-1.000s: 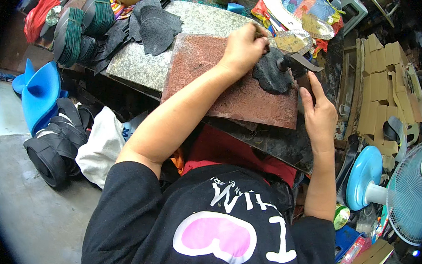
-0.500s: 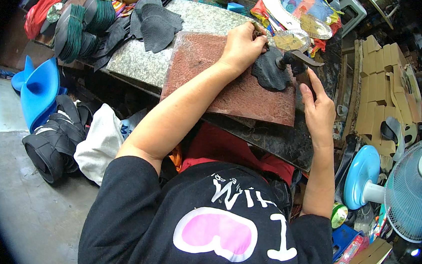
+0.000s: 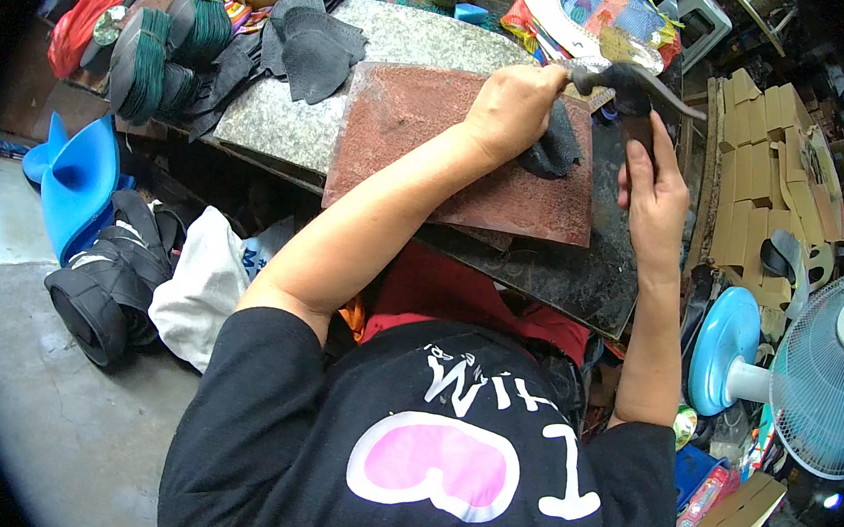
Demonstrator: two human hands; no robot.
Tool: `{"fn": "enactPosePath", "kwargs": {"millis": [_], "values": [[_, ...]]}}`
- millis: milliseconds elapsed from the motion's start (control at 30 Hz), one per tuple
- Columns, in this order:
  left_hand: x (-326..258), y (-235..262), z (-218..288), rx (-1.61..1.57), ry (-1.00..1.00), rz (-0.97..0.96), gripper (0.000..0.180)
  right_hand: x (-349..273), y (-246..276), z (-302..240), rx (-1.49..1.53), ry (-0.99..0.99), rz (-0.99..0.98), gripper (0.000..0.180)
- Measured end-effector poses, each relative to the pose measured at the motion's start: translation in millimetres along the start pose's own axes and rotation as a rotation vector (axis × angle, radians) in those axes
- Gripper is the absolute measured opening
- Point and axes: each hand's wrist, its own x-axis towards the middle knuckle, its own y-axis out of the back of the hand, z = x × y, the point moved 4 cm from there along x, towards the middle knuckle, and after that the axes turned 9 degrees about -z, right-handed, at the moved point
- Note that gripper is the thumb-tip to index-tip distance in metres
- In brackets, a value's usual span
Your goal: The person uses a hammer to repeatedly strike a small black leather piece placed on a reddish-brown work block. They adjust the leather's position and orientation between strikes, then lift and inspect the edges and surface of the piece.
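Gripping a cobbler-style hammer (image 3: 627, 78) by its brown handle, the right hand (image 3: 660, 199) has its thumb and fingers wrapped close, the index finger stretched along the wood. From where I stand, the dark metal head looks clear of the black leather piece (image 3: 554, 147), one round end showing right beside the knuckles of the left hand (image 3: 514, 111). That left hand is curled in on itself by the upper edge of the leather — its fingertips are hidden, so I can't tell whether they are clamped on the edge or only resting there.

The leather lies toward the right side of a reddish-brown board (image 3: 422, 153), partly covered by the hand, its near edge looking curved rather than flat. Beyond the board stretches a speckled grey slab (image 3: 432, 39), with more black leather cut-outs (image 3: 311, 58) piled on it.

I'd judge the step in hand to be hammer work on that leather, caught between blows. The next move, to my mind, calls for settling the piece flat against the board, drawing the left fingers clear of the hammer's path — they look awfully near — and landing the face squarely.
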Motion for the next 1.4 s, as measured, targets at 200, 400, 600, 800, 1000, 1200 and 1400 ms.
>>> {"fn": "enactPosePath", "kwargs": {"millis": [200, 400, 600, 800, 1000, 1200, 1400], "values": [[0, 1, -29, -0.216, 0.177, 0.106, 0.011, -16, -10, 24, -0.602, 0.235, 0.077, 0.04], [-1, -14, -49, -0.95, 0.435, 0.11, 0.01, -16, -13, 27, -0.568, 0.121, 0.097, 0.04], [-1, -13, -47, -0.64, 0.387, 0.06, 0.014, -15, -4, 36, -0.462, 0.14, 0.076, 0.042], [0, -5, -35, -0.385, 0.256, 0.081, 0.016, -35, 41, -59, 0.013, 0.485, 0.267, 0.043], [4, -4, 1, 0.004, -0.066, -0.007, 0.01, -15, 15, -44, -0.116, 0.422, 0.179, 0.043], [3, -4, -19, -0.159, 0.114, 0.039, 0.01, -15, 2, 27, -0.468, 0.181, 0.098, 0.041], [1, -17, -51, -0.91, 0.406, 0.083, 0.011, -24, -7, 35, -0.556, 0.105, 0.088, 0.043]]}}
